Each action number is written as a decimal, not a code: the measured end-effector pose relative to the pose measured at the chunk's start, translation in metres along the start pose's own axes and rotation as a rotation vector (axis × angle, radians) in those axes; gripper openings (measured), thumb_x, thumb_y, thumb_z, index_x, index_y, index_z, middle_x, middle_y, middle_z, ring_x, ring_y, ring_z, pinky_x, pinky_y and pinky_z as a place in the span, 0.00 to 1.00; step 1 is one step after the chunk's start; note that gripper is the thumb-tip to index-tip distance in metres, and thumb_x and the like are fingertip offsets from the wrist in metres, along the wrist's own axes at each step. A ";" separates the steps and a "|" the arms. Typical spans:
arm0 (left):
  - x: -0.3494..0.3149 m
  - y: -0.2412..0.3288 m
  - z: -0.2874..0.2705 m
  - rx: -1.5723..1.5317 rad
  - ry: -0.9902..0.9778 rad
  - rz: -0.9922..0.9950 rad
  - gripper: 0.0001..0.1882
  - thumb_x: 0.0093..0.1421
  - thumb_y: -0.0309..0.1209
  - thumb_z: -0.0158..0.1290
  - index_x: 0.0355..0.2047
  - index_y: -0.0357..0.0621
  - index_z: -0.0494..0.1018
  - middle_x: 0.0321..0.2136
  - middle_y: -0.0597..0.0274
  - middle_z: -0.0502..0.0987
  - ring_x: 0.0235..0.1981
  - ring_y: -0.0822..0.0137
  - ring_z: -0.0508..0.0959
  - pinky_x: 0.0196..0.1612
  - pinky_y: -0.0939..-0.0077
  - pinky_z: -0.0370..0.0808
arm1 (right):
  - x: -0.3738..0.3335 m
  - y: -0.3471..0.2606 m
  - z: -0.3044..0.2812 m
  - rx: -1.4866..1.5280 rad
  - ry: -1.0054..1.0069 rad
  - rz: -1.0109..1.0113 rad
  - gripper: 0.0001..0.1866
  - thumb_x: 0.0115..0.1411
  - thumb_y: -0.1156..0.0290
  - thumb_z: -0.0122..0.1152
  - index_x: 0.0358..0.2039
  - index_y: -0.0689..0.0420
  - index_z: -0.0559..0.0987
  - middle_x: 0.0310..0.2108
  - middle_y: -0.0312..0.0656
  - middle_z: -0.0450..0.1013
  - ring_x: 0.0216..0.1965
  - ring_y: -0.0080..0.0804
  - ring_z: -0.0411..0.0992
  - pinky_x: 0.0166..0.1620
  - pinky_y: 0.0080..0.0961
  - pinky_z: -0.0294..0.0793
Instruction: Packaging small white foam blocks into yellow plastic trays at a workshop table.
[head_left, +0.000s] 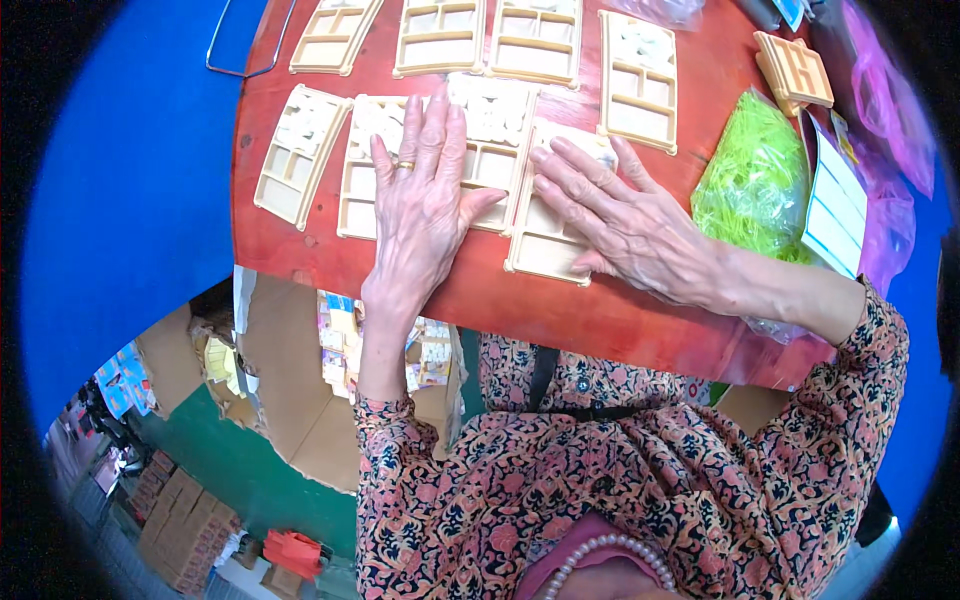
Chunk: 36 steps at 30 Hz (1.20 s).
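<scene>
My left hand (pixel 420 205) lies flat, fingers spread, on a cream plastic compartment tray (pixel 365 170) on the red table (pixel 590 315). A ring is on one finger. My right hand (pixel 625 225) rests palm down on the neighbouring cream tray (pixel 545 245), fingers pointing to the upper left. Both trays hold small white pieces in their upper compartments. Neither hand grips anything.
Several more cream trays lie around, one at the left (pixel 298 152) and a row along the table's far edge (pixel 440 38). A bag of bright green shreds (pixel 755 180) and a white card (pixel 835 205) sit at the right. Cardboard boxes (pixel 300 400) stand below the table.
</scene>
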<state>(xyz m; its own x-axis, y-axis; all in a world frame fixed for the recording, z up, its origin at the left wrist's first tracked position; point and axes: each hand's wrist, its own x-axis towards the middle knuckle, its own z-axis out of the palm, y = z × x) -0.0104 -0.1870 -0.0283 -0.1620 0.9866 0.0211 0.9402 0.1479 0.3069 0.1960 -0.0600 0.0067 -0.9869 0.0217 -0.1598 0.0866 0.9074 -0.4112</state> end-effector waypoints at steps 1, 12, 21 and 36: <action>0.002 -0.001 0.001 0.001 -0.001 0.006 0.45 0.50 0.46 0.57 0.63 0.38 0.54 0.66 0.56 0.50 0.68 0.55 0.47 0.65 0.42 0.43 | 0.002 0.000 -0.003 -0.005 0.016 -0.002 0.50 0.47 0.52 0.60 0.65 0.61 0.50 0.68 0.47 0.44 0.69 0.40 0.41 0.66 0.52 0.40; 0.012 0.009 -0.017 -0.017 -0.086 -0.004 0.45 0.45 0.42 0.61 0.60 0.34 0.57 0.65 0.48 0.51 0.67 0.52 0.49 0.61 0.36 0.49 | 0.039 0.065 -0.048 -0.135 0.207 0.155 0.39 0.58 0.59 0.56 0.64 0.63 0.52 0.68 0.51 0.43 0.69 0.43 0.40 0.66 0.50 0.46; 0.012 0.011 0.002 -0.071 -0.180 0.098 0.45 0.51 0.52 0.53 0.61 0.32 0.55 0.65 0.46 0.51 0.67 0.52 0.50 0.63 0.43 0.48 | 0.078 0.163 -0.094 -0.276 0.491 0.271 0.29 0.62 0.64 0.51 0.59 0.67 0.60 0.62 0.56 0.54 0.64 0.52 0.53 0.64 0.40 0.56; -0.026 0.016 -0.058 -0.054 -0.061 -0.086 0.43 0.48 0.44 0.59 0.59 0.31 0.58 0.64 0.44 0.52 0.66 0.51 0.51 0.62 0.43 0.53 | 0.193 0.305 -0.128 -0.103 0.566 0.326 0.08 0.43 0.75 0.53 0.27 0.59 0.77 0.24 0.52 0.73 0.26 0.44 0.72 0.31 0.40 0.68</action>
<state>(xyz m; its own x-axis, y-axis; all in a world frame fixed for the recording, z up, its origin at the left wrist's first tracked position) -0.0085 -0.2143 0.0310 -0.2213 0.9730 -0.0653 0.9058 0.2299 0.3558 0.0145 0.2751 -0.0347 -0.8339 0.4937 0.2468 0.4070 0.8520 -0.3293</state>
